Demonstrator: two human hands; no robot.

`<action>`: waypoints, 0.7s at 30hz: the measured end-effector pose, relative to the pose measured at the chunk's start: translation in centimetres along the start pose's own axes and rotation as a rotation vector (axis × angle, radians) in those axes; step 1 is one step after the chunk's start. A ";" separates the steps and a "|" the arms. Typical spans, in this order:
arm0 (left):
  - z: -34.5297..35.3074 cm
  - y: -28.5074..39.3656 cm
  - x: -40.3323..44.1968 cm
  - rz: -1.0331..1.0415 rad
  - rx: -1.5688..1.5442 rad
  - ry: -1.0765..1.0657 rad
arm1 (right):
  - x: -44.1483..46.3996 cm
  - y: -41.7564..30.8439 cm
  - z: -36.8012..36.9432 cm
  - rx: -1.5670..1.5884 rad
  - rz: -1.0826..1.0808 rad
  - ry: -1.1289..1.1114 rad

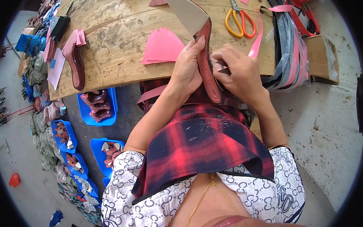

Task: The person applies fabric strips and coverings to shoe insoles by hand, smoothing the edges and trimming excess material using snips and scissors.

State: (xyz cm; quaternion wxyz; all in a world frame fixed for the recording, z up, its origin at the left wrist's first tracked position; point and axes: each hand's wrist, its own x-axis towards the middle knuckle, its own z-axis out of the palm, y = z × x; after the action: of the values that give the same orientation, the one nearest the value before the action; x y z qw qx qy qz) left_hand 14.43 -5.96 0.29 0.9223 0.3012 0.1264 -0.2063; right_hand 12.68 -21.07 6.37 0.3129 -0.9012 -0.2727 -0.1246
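The left hand [188,69] grips the brown strap [207,78], with a pale panel [188,13] at its top, over the near edge of the desk [115,51]. The right hand [239,67] curls beside the strap; whether it holds anything, I cannot tell. Pink sheets [161,46] lie just beyond the left hand, scissors [240,25] beyond the right

Left grip [186,69] holding reddish-brown strap [206,72], pink sheets [162,46], scissors [236,8], wooden table [115,55]
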 end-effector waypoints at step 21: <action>-1.8 0.8 -0.9 -0.223 -0.526 -0.128 | -1.0 4.6 -2.5 0.961 0.819 0.396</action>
State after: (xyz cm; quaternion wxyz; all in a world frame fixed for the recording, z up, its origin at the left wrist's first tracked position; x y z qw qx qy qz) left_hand 13.81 -4.02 -0.39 0.9465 0.0226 0.1496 -0.2851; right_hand 14.38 -26.08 5.67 0.7465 -0.6523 0.1292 -0.0233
